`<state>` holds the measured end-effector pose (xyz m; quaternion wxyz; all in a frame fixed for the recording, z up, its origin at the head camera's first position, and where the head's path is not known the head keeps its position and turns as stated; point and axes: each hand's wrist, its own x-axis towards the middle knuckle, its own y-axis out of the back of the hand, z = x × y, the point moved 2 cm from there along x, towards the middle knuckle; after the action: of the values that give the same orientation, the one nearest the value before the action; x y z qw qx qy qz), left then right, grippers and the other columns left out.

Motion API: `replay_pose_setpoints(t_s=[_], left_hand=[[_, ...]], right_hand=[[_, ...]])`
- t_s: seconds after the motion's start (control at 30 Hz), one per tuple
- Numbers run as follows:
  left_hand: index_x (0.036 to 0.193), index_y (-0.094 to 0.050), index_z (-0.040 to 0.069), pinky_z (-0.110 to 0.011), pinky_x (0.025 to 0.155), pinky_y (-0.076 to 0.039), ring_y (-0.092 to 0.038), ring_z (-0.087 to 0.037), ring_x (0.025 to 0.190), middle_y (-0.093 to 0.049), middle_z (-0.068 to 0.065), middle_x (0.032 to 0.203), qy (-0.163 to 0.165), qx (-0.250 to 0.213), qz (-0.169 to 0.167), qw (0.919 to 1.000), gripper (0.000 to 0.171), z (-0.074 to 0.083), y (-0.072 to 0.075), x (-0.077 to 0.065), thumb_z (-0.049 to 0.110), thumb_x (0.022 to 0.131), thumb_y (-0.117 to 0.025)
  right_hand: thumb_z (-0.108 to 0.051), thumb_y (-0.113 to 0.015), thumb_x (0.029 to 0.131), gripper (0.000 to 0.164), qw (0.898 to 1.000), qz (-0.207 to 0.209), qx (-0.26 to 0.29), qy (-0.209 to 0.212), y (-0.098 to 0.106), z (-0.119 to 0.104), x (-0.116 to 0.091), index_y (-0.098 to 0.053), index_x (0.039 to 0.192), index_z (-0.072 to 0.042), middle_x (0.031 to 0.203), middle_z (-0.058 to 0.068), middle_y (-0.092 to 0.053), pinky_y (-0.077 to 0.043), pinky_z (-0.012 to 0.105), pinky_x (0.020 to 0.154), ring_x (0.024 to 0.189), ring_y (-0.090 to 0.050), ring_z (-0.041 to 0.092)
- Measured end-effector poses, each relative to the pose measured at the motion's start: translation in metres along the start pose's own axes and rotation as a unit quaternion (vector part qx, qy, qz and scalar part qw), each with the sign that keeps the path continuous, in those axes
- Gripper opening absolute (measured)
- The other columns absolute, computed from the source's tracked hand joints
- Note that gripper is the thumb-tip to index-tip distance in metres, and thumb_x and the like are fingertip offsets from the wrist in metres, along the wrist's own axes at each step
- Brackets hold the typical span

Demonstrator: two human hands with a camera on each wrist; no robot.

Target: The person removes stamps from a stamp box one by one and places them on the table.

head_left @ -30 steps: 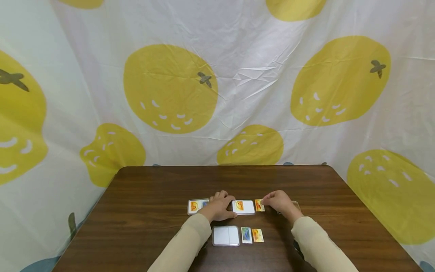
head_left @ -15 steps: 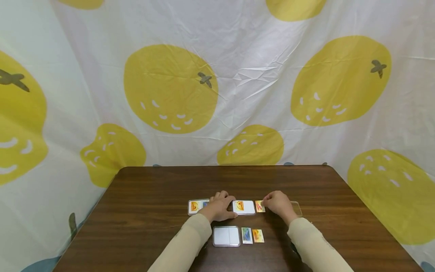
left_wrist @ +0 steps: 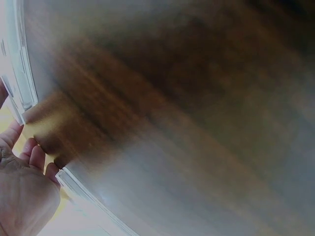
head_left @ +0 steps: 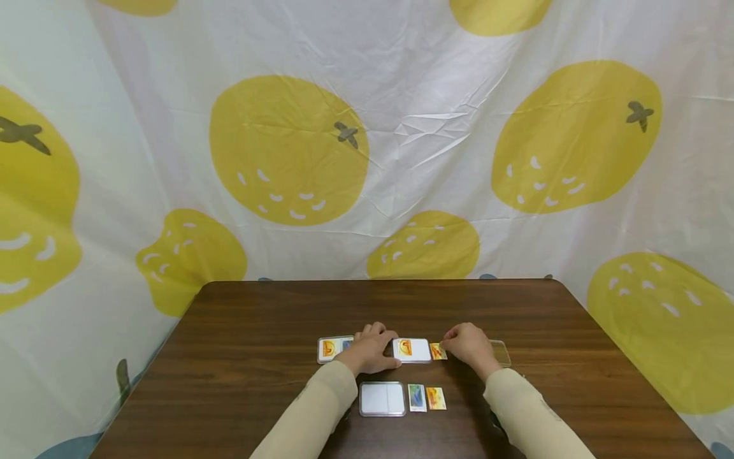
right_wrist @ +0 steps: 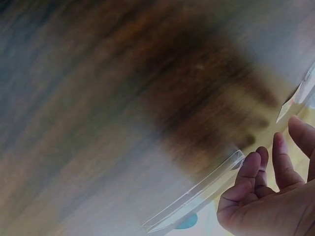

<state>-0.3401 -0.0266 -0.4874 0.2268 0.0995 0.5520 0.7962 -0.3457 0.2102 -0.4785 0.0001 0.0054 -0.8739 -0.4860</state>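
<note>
In the head view my left hand (head_left: 371, 350) lies at the left end of a clear case with a white insert (head_left: 420, 350) and an orange picture. Its thumb and index finger are at that end; the left wrist view shows fingertips touching the case edge (left_wrist: 24, 73). My right hand (head_left: 471, 347) pinches the corner of a small orange stamp (head_left: 438, 351) just right of this case. In the right wrist view the stamp (right_wrist: 290, 104) is tilted, with fingertips (right_wrist: 297, 123) right at its lower corner.
A filled case (head_left: 328, 349) is partly behind my left hand. A transparent lid (head_left: 502, 352) lies right of my right hand. Nearer stand a case with a white two-part insert (head_left: 381, 399), a blue-green stamp (head_left: 417, 398) and another orange stamp (head_left: 436, 398). A fruit-print cloth (head_left: 309, 159) hangs behind the table.
The orange stamp in my right fingers has changed tilt and shifted slightly nearer. My right hand has turned a little, showing more of the lid. My left hand stays put.
</note>
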Motion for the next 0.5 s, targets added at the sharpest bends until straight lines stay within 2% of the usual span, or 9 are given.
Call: replay_pose_setpoints(t_s=[0.5], left_hand=[[0.141, -0.052, 0.021, -0.042, 0.104, -0.031, -0.039, -0.024, 0.125, -0.044, -0.004, 0.134, -0.002, 0.005, 0.004, 1.0, 0.057, -0.0008, -0.001, 0.0008, 0.045, 0.092, -0.069]], right_hand=[[-0.023, -0.074, 0.085, 0.02, 1.0, 0.0, 0.008, 0.004, 0.0015, -0.0032, -0.0012, -0.075, 0.096, -0.006, 0.092, 0.005, -0.07, -0.048, 0.047, 0.078, 0.084, -0.061, 0.025]])
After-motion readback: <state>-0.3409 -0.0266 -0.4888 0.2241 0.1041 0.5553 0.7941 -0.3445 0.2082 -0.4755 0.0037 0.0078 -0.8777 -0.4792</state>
